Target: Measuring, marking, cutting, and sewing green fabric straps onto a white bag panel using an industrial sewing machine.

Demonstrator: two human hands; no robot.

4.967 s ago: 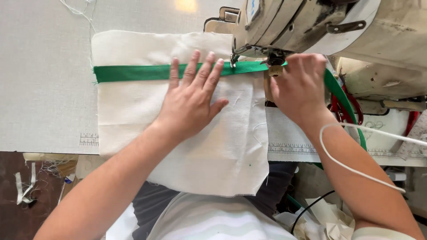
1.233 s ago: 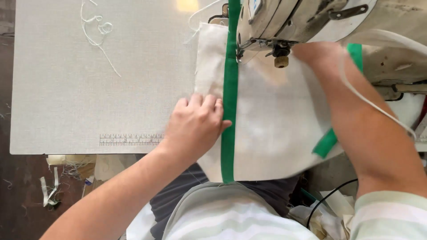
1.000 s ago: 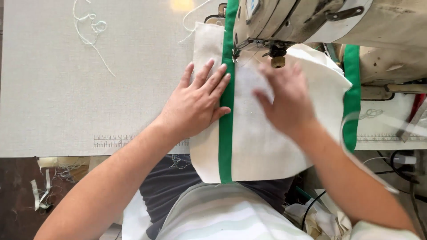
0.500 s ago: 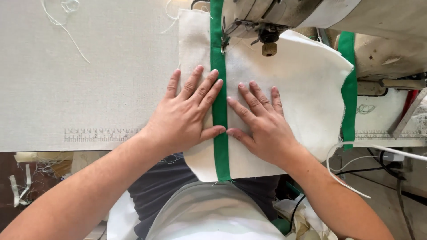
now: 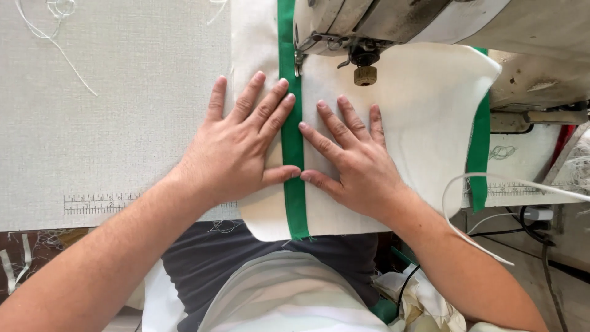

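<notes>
cloth: white fabric panel flat on the tabletop, green tape running under the sewing machine | left hand and right hand – fingers spread, pressed flat either side of the tape | I judge it light, limp, prone to creep – hold by flat palms beside the tape | needle probably down, view blocked

A white fabric piece lies flat on the surface, its near edge hanging just over the front rim. A green binding strip runs straight down it from under the sewing machine head; a second green strip edges its right side.
</notes>
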